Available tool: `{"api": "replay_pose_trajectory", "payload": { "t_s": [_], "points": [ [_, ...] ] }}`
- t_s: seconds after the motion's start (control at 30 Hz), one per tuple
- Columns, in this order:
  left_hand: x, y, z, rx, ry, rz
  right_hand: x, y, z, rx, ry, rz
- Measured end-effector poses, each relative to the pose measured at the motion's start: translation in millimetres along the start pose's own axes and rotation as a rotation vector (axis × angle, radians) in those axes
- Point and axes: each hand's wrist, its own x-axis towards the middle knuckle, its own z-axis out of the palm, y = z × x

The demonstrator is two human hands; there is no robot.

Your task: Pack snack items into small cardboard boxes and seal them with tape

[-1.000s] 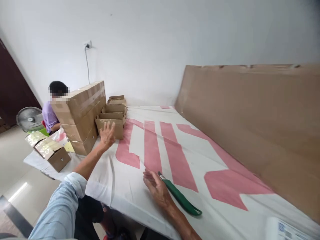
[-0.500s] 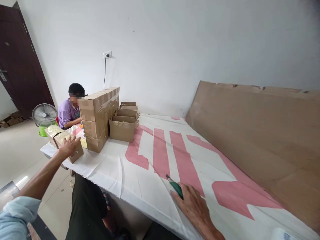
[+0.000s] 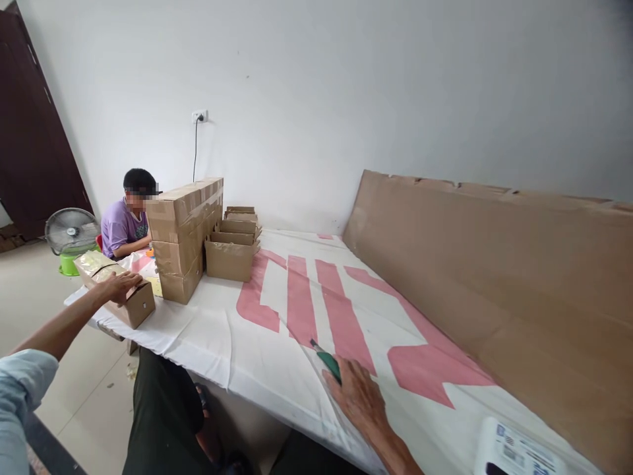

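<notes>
At the left end of the table, my left hand (image 3: 120,287) grips a taped cardboard box (image 3: 138,309) from above, thumb at the near side and fingers across the top. My right hand (image 3: 357,396) is closed around a utility knife (image 3: 328,364) with a green handle and a short metal tip. Its tip points away from me and to the left, just over the cloth (image 3: 267,356), which is white with pink print.
Taped boxes (image 3: 180,257) stand stacked beyond my left hand, with open cartons (image 3: 230,257) beside them. Large cardboard (image 3: 484,277) leans against the wall. A white labelled object (image 3: 514,448) lies near right. A co-worker (image 3: 123,224) sits far left near a fan (image 3: 72,231).
My left hand has settled lower onto the box. The view has shifted a little to the right, bringing the white labelled object further into sight. My right hand still holds the utility knife.
</notes>
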Motion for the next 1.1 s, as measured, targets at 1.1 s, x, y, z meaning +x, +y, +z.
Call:
{"api": "replay_pose_trajectory", "payload": {
  "t_s": [1.1],
  "points": [
    [-11.2,267.3,-28.5,-0.239,0.354,0.308,34.0,-53.3,-33.4,0.431,-0.033,0.339]
  ]
}}
